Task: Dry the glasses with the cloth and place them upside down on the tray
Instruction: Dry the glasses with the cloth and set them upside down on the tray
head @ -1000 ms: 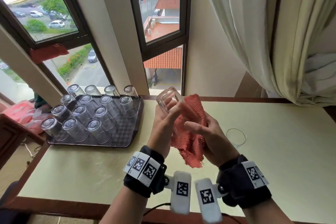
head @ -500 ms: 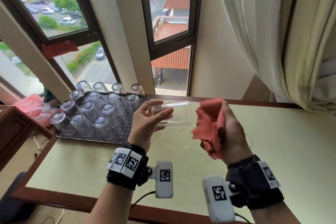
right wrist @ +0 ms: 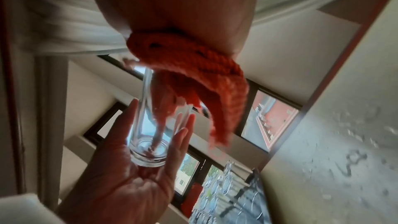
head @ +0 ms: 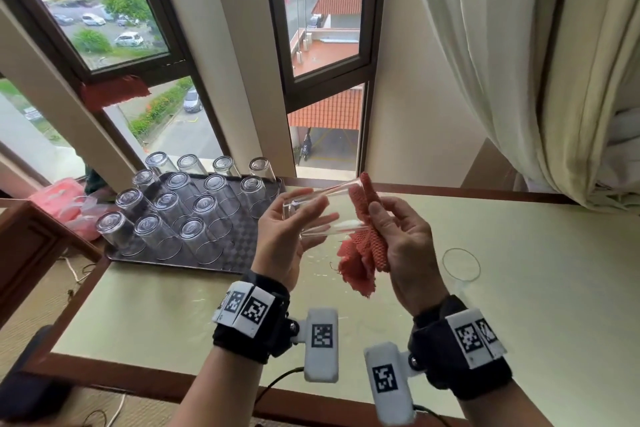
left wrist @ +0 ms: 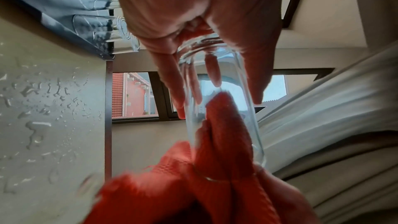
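My left hand [head: 329, 208] holds a clear glass [head: 343, 208] sideways above the table, base against the palm and mouth to the right. My right hand [head: 391, 229] grips a red cloth [head: 367, 253] and has a fold of it inside the mouth. The left wrist view shows the cloth [left wrist: 224, 134] partway down the glass [left wrist: 221, 91]. In the right wrist view the cloth [right wrist: 193, 67] hangs from my fist into the glass [right wrist: 148, 134]. The dark tray [head: 249, 246] lies left of my hands with several upside-down glasses [head: 204, 211].
One more glass [head: 460, 265] stands upright on the table [head: 519, 305], right of my right hand. Water drops [left wrist: 38, 125] lie on the tabletop. A curtain [head: 519, 62] hangs at the back right, windows behind, and a pink bag [head: 65, 198] lies left of the tray.
A second ago the cloth was against the glass. Then the hands parted with the glass held sideways. Now the right hand has brought the cloth back into the glass mouth.
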The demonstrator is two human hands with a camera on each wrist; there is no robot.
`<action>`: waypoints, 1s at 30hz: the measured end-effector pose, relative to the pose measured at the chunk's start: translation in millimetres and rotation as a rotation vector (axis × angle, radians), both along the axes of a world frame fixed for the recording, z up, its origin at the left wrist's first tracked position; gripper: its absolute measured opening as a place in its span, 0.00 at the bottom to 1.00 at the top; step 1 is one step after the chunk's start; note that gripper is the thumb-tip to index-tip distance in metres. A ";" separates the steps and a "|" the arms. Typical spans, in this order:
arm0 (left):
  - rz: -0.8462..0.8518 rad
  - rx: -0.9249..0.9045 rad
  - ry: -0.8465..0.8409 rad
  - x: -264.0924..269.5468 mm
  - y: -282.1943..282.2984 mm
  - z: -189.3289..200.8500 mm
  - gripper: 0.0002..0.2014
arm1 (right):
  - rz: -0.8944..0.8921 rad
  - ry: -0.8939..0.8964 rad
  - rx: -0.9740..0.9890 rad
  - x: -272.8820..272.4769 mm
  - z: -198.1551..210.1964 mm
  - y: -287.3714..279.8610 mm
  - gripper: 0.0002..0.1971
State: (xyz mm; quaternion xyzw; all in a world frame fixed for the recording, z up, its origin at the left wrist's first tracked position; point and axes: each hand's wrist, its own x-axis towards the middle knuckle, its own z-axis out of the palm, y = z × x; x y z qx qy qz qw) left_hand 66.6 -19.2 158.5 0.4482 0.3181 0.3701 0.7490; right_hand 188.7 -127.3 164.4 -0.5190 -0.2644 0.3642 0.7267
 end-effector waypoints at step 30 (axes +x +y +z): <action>-0.027 -0.055 0.049 -12.3 -0.3 -9.6 0.15 | 0.185 -0.250 -0.063 16.8 2.0 -15.9 0.14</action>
